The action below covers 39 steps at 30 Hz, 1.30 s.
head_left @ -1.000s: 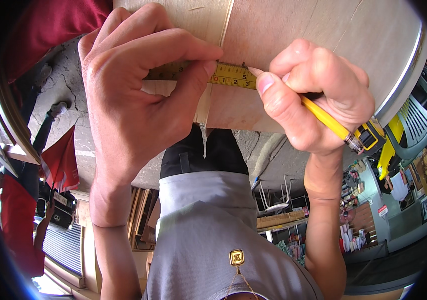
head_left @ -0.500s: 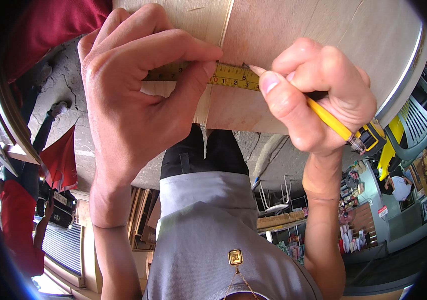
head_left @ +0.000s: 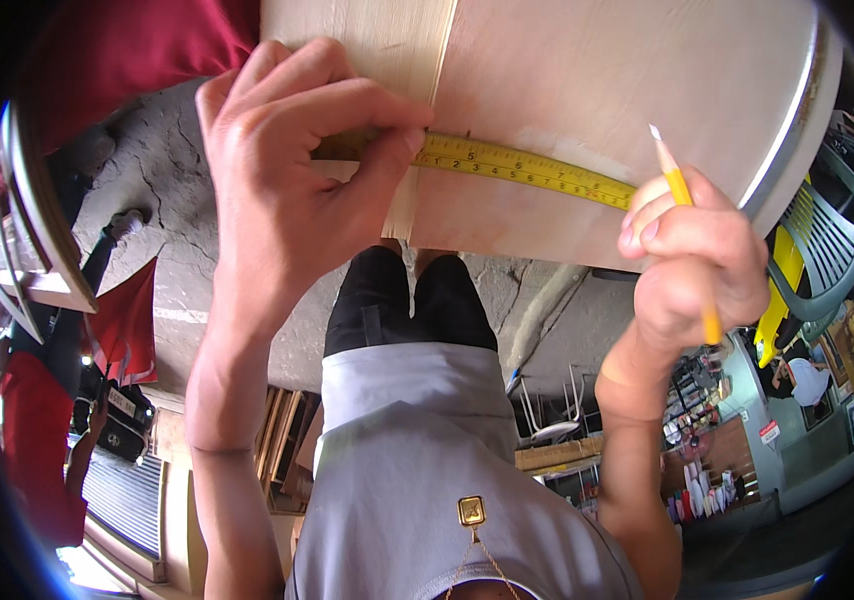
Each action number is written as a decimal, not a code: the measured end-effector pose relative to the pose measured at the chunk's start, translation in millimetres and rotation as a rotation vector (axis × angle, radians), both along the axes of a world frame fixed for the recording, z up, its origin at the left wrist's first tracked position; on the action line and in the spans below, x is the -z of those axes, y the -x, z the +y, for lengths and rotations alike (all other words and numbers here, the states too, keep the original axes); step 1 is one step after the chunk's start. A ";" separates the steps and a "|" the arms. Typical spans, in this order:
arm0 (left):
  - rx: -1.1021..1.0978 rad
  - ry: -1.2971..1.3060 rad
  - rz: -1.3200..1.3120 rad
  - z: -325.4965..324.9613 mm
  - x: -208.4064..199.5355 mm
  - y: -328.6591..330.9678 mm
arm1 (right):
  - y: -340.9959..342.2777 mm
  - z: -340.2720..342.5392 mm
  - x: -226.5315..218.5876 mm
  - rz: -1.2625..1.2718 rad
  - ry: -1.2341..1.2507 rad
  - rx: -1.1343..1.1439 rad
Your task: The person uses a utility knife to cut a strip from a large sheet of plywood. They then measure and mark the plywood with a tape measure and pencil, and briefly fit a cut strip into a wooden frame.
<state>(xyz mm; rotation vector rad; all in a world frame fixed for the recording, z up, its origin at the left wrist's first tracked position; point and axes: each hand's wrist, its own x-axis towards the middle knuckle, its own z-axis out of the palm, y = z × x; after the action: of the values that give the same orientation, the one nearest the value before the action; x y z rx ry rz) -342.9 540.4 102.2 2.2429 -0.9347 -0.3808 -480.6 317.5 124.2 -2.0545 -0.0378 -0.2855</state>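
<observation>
My left hand (head_left: 287, 175) pinches the yellow tape measure blade (head_left: 522, 168) between thumb and forefinger, beside the seam in a pale wooden board (head_left: 587, 70). From there the blade stretches right across the board to my right hand (head_left: 702, 265). That hand is closed around a yellow pencil (head_left: 680, 187), whose sharpened tip points up and away from me, apart from the blade. Whether its fingers also grip the blade is unclear, and the tape's case is hidden. A small dark mark shows on the board just above the blade, near the seam.
The board's curved, light-edged rim (head_left: 797, 120) bounds it at right. Beyond stand a grey-green slatted chair (head_left: 827, 235) and a yellow object (head_left: 785, 290). Dark red cloth (head_left: 162, 45) hangs at far left. Cracked concrete floor (head_left: 172, 150) lies below, with a red cloth piece (head_left: 127, 325) at left.
My right hand has moved right and toward me, lifting the pencil tip off the board and turning it upright. More blade shows between my hands. The left hand has shifted slightly right, still pinching.
</observation>
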 end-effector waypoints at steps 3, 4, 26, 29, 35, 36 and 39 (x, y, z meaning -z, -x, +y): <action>-0.034 0.006 -0.072 -1.3 4.1 0.6 | 16.1 -4.0 -27.3 0.167 0.455 0.134; -0.042 0.019 -0.088 -0.3 4.7 1.2 | 22.2 -5.9 -35.3 0.227 0.611 0.130; 0.062 0.002 -0.330 -86.1 -15.0 -137.9 | -78.3 -118.5 -48.0 0.117 0.429 0.282; 0.060 0.037 -0.325 -143.7 -6.0 -216.4 | -151.2 -167.0 -43.7 0.093 0.440 0.311; 0.052 0.025 -0.313 -207.3 15.2 -291.0 | -235.3 -228.8 -29.7 0.147 0.486 0.266; 0.060 0.012 -0.301 -208.0 17.2 -291.7 | -237.6 -229.7 -27.6 0.178 0.477 0.265; 0.083 0.029 -0.277 -205.1 21.3 -290.3 | -237.7 -226.9 -25.3 0.231 0.469 0.276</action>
<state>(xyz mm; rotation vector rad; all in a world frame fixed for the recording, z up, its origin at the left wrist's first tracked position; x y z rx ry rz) -52.6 335.3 80.9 2.2723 -1.1702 -0.0925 -242.8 90.6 149.5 -2.5509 0.3528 -0.2201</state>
